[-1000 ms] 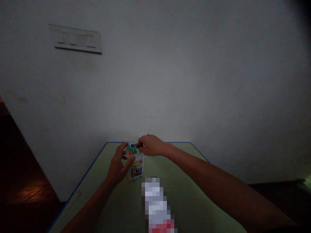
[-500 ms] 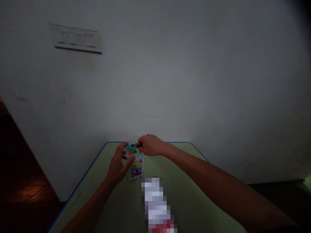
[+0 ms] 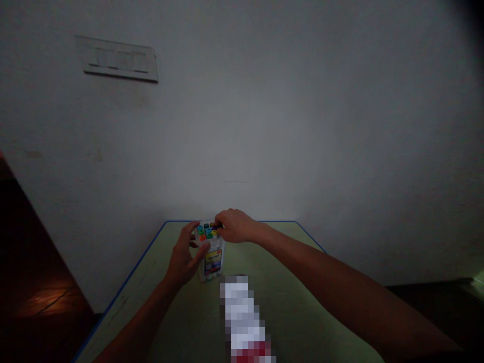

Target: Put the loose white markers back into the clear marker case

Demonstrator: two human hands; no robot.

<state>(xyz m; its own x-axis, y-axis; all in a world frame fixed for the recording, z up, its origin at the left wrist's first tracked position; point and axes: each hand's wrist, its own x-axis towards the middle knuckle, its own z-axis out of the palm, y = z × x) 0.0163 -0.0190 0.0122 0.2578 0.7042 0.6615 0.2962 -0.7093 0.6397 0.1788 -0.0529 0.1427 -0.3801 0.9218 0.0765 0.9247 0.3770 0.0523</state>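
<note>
A clear plastic case [image 3: 214, 262] with a printed label on its front stands upright towards the far left of the table. Several markers [image 3: 208, 231] with blue, green, orange, yellow and dark caps fill it, cap ends up. My left hand [image 3: 184, 258] grips the case from its left side, thumb across the front and fingers round the back corner. Over the top right corner, my right hand [image 3: 239, 225] is closed, its fingertips pinching a dark-capped marker [image 3: 218, 226]. The fingers partly hide that marker.
The green table [image 3: 280, 282] has a blue edge and meets a pale wall [image 3: 264, 126]. A blurred-out white and red object [image 3: 245, 312] lies nearer me, in front of the case. A switch plate [image 3: 120, 60] is on the wall at upper left.
</note>
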